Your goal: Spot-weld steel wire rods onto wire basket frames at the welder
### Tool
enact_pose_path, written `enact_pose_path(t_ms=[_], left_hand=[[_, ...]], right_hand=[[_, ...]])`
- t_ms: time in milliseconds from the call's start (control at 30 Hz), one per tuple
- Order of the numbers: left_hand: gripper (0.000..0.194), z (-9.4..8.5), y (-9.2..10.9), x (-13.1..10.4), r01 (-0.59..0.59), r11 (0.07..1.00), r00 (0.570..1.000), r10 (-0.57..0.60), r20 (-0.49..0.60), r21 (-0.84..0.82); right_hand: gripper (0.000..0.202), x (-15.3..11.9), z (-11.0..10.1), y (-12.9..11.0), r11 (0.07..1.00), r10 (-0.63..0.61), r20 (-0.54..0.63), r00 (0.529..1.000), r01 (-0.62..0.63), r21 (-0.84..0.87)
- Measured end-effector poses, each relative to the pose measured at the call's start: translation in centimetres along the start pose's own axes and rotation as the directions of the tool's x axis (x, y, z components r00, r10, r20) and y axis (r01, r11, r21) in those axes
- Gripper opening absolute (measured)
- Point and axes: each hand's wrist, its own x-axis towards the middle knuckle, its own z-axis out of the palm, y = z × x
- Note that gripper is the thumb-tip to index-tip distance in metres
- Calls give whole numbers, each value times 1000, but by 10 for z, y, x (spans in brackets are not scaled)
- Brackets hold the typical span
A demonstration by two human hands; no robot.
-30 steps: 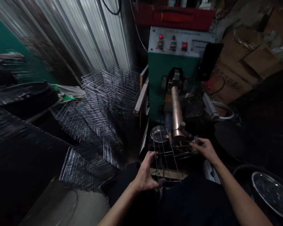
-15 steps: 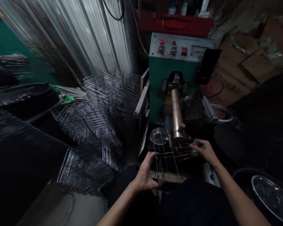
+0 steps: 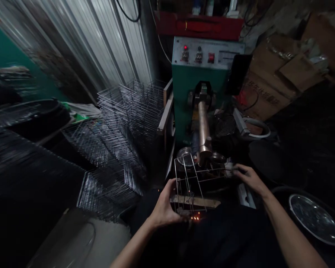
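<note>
My left hand [image 3: 165,208] grips the left side of a small wire rack [image 3: 195,174], thumb below and fingers above. The rack is a bent grid of thin metal rods, held just below the copper-coloured arm [image 3: 203,128] of a green machine [image 3: 184,85]. My right hand [image 3: 249,178] is closed, its fingers pinched at the rack's right end; whether a small part is also between them is too dark to tell. Orange sparks [image 3: 195,218] glow beneath the rack, near my left thumb. Behind the rack sits a round metal dish [image 3: 183,155].
Stacked wire racks [image 3: 120,123] stand on the left beside corrugated metal sheeting [image 3: 100,37]. Cardboard boxes [image 3: 270,89] are piled at the right. A phone-like black slab [image 3: 238,74] is fixed to the machine. At lower right lies a round shiny tray [image 3: 315,219].
Sparks have appeared under the rack. The rack now sits a little lower relative to the copper arm, apart from its tip, and my right hand has drawn slightly away from the arm.
</note>
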Motion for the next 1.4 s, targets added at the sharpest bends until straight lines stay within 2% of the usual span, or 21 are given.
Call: enact_pose_path(t_ms=[67,133,167,200,267,333,433,467,500,533,567,633,700,733,767,900,1000,1067,1167,1267,1400], left_hand=[[102,-9,11,-11,180,967,982,-189,-29,-179],[95,-20,22,-17,382,860,915,-405,5,-338],[91,-26,28,-20,444,806,883,-469,36,-390],[88,-31,33,-22,466,778,871,-487,63,-422],[96,-39,44,-28,399,806,912,-401,92,-437],[119,-45,51,-37,286,882,957,-241,161,-376],[145,-53,51,-55,187,967,944,-129,303,-171],[148,-56,48,-60,163,982,942,-126,310,-97],[146,-58,44,-64,149,988,945,-133,298,-29],[142,-59,39,-67,140,990,951,-142,274,27],[137,-59,34,-69,133,989,957,-146,250,70],[127,-57,25,-68,109,985,969,-135,205,131],[121,-49,18,-63,79,983,980,-107,167,165],[120,-44,14,-60,71,983,983,-98,155,171],[120,-37,11,-56,70,983,984,-96,148,172],[118,-10,0,-40,70,981,987,-94,130,179],[119,3,-10,-29,34,982,994,-54,100,186],[122,7,-17,-23,7,978,997,-24,77,210],[126,8,-24,-14,-24,963,997,5,72,268],[128,8,-25,-6,-35,953,998,16,68,301],[127,8,-23,3,-27,946,999,11,51,322]], right_hand=[[56,-20,-13,3,997,80,90,993,-81,7],[61,-34,-19,6,982,176,188,966,-184,28],[63,-38,-19,7,975,207,237,949,-221,35],[63,-40,-17,9,970,220,289,932,-240,38],[57,-41,-8,15,963,229,408,884,-267,39],[51,-39,4,25,944,275,559,782,-330,-2],[58,-38,23,44,896,378,716,587,-425,-125],[62,-39,28,49,887,395,739,546,-437,-151],[66,-39,32,53,879,405,749,524,-448,-162],[68,-39,34,55,877,410,745,526,-453,-163],[69,-38,35,54,884,403,725,558,-442,-151],[62,-34,32,47,932,327,644,692,-347,-101],[52,-27,26,32,980,182,524,832,-200,-23],[48,-22,23,23,990,116,471,875,-141,18],[46,-18,21,14,992,75,435,897,-110,56],[44,-3,22,-17,991,23,355,935,-67,112],[47,5,28,-27,996,1,215,977,-21,90],[49,9,30,-29,998,-1,130,992,-7,65],[50,17,32,-30,999,-37,71,997,35,20],[50,24,34,-31,999,-53,57,997,54,-8],[52,33,37,-33,1000,-7,68,998,8,-10]])
